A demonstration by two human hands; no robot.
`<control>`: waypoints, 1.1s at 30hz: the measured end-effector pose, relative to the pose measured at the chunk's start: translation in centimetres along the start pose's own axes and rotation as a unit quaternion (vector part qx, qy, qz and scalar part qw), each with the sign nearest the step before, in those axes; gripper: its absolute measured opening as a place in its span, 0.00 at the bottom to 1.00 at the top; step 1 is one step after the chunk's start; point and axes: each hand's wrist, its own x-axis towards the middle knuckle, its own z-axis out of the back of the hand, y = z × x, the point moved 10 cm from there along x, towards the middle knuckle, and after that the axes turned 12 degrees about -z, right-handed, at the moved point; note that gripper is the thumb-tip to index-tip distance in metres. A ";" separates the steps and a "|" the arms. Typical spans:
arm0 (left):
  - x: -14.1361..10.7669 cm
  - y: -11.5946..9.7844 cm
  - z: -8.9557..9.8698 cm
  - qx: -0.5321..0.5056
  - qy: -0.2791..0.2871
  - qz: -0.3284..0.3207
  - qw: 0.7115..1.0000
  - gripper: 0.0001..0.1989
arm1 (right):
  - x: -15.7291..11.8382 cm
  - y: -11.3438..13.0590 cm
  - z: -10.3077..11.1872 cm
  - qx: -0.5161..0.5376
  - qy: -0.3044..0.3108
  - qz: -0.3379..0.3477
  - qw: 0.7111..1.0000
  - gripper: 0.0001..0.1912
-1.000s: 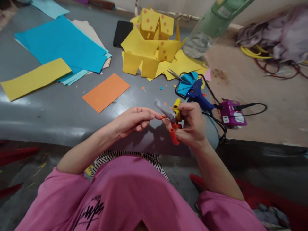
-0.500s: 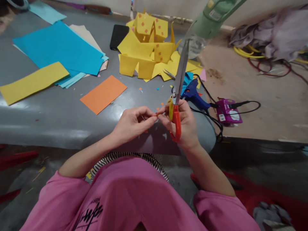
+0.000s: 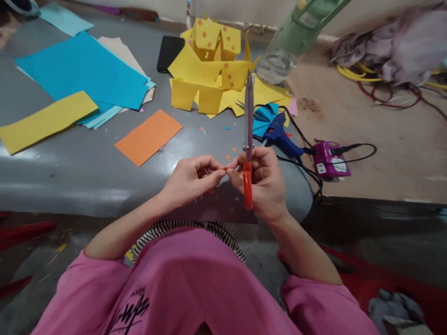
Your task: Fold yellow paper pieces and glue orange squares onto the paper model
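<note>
Between the fingertips of my left hand (image 3: pixel 195 179) is a tiny orange paper piece (image 3: pixel 226 168), mostly covered by the fingers. My right hand (image 3: pixel 267 184) pinches at the same piece, thumb and forefinger meeting the left fingertips. A pair of scissors (image 3: pixel 248 116) with red handles also hangs in my right hand, blades together and pointing away from me. Beyond my hands lies an orange paper rectangle (image 3: pixel 149 137). Small orange and blue scraps (image 3: pixel 227 157) are scattered close by on the grey tabletop (image 3: pixel 87 179).
Folded yellow paper shapes (image 3: pixel 197 95) with orange spots stand at the back, beside a black phone (image 3: pixel 170 53). Blue sheets (image 3: pixel 85 70) and a yellow strip (image 3: pixel 49 121) lie left. At right are a blue glue gun (image 3: pixel 283 139), a purple power box (image 3: pixel 330 159), cables and a green-topped bottle (image 3: pixel 296 39).
The scissors have swung left in my right hand and now point more straight away from me, nearly edge-on. Both hands stay pinched together at nearly the same spot.
</note>
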 end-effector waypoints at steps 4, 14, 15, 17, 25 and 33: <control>-0.2 -0.3 -0.2 0.004 0.013 -0.016 1.000 0.11 | 0.2 -0.2 0.0 0.006 0.006 -0.014 1.000 0.26; -0.2 -2.0 0.7 0.135 -0.022 -0.097 0.986 0.05 | 0.0 -0.7 -0.4 0.007 0.013 -0.029 0.999 0.28; -0.2 -1.6 0.6 0.125 -0.016 -0.086 0.988 0.04 | 0.1 -0.8 -0.4 0.006 0.012 -0.031 0.999 0.29; -0.3 -0.8 0.4 0.093 -0.005 -0.059 0.994 0.05 | 0.3 -0.8 -0.3 0.005 0.005 -0.036 0.999 0.29; -0.2 0.2 0.0 -0.024 0.021 -0.014 0.999 0.10 | 0.7 -1.4 -0.4 0.023 0.027 -0.084 0.996 0.26; -0.2 0.9 0.0 -0.094 0.000 0.029 0.995 0.12 | 0.5 -0.8 0.0 0.011 0.001 -0.053 0.999 0.28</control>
